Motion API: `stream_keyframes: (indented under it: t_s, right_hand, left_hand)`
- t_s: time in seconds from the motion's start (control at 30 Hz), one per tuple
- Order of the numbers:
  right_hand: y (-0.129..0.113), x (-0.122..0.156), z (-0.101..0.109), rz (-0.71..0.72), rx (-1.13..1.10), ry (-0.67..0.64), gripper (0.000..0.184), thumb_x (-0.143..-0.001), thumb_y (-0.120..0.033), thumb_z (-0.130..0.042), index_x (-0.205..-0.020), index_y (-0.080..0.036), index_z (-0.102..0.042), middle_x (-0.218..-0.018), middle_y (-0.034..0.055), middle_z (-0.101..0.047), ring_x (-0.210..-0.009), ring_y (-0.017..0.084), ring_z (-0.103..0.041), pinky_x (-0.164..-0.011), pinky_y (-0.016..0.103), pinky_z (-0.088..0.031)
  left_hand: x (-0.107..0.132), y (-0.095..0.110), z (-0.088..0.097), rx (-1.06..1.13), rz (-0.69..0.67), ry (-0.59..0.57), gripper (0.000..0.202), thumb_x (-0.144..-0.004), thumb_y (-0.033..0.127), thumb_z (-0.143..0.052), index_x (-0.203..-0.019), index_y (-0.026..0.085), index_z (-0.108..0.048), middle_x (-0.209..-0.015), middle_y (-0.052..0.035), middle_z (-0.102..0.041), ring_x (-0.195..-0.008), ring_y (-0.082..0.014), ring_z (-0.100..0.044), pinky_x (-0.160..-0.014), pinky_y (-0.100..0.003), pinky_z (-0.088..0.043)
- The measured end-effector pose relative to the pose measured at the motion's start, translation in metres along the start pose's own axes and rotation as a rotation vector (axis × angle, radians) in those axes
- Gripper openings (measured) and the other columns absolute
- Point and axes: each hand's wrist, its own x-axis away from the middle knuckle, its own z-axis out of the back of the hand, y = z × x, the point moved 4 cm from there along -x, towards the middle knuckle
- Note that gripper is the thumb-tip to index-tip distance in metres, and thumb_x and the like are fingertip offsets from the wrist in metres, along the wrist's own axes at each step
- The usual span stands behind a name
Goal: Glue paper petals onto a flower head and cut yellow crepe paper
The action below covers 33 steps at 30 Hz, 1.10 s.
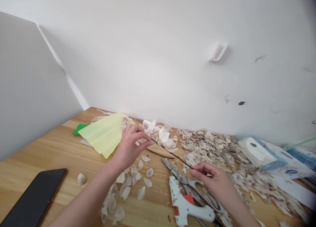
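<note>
— Where is the twig sitting?
— Between both hands. The left hand pinches it with thumb and fingers, and from that grip it slopes toward four o'clock. The right hand has its lower end between thumb and fingertips, so from there it points to ten o'clock.
— Is either grip spread?
— Neither; both are pressed onto the twig. The middle stretch is bare and raised above the desk.
— What lies around the right hand?
— Shears toward nine o'clock, a glue gun at seven (white, with an orange trigger), and a heap of dried petals at twelve.
— And the left?
— Yellow paper at nine, a second twig lying at four, loose pale petals at six, and a phone out toward eight.
</note>
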Motion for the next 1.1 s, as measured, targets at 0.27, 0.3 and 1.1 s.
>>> stream_keyframes:
  t_s: [0.27,0.3,1.1]
  right_hand:
    - [0.005,-0.003,0.003,0.004,0.099,0.085,0.022,-0.066,-0.043,-0.059,-0.065,-0.022,-0.064,-0.062,0.0009,-0.064,-0.060,0.020,-0.056,-0.057,0.028,-0.041]
    - [0.006,-0.004,0.002,0.009,0.122,0.083,0.022,-0.067,-0.043,-0.059,-0.065,-0.022,-0.064,-0.063,0.0008,-0.064,-0.060,0.019,-0.056,-0.057,0.028,-0.040]
    - [0.027,-0.029,-0.045,0.185,0.389,0.117,0.021,-0.076,-0.032,-0.046,-0.072,-0.021,-0.063,-0.072,0.0060,-0.062,-0.070,0.023,-0.057,-0.065,0.032,-0.041]
  left_hand:
    - [0.008,-0.044,0.047,0.122,0.384,0.529,0.008,-0.073,0.027,-0.063,-0.070,0.022,-0.058,-0.077,0.0010,-0.055,-0.081,-0.0160,-0.051,-0.080,-0.030,-0.037]
    - [0.010,-0.049,0.046,0.207,0.461,0.572,0.010,-0.073,0.029,-0.064,-0.072,0.021,-0.057,-0.078,0.0012,-0.055,-0.081,-0.0155,-0.051,-0.081,-0.029,-0.037]
    - [0.058,-0.039,-0.088,1.276,1.335,0.151,0.014,-0.082,0.029,-0.052,-0.087,0.015,-0.051,-0.095,-0.0147,-0.062,-0.095,-0.0214,-0.062,-0.088,-0.033,-0.048]
